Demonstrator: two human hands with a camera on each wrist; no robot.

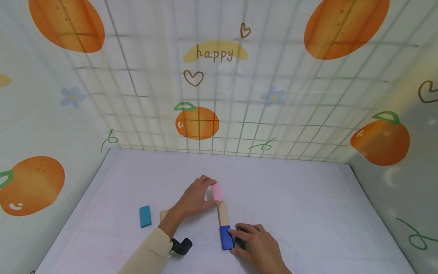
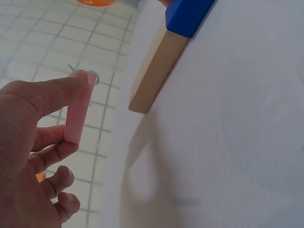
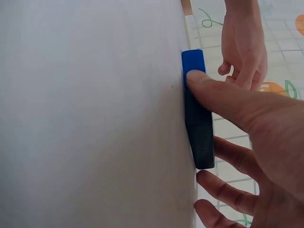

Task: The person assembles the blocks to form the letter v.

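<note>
Row-building seems in hand, the left hand [image 1: 195, 198] pinching a pink block [image 1: 217, 191] aloft toward the far edge of the surface [image 1: 308, 198], the right hand [image 1: 261, 243] gripping a dark block [image 3: 200, 130] beside the blue block [image 1: 226, 239]; careful lowering probably comes next.

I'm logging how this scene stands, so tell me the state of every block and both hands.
Pink block: raised off the table, apart from the wooden block
Wooden block: lying, end against the blue block
Blue block: lying beside the dark block
Dark block: within the right hand's fingers
Teal block: lying untouched
Other wooden block: partly hidden
Left hand: pinching the pink block
Right hand: around the dark block
</note>
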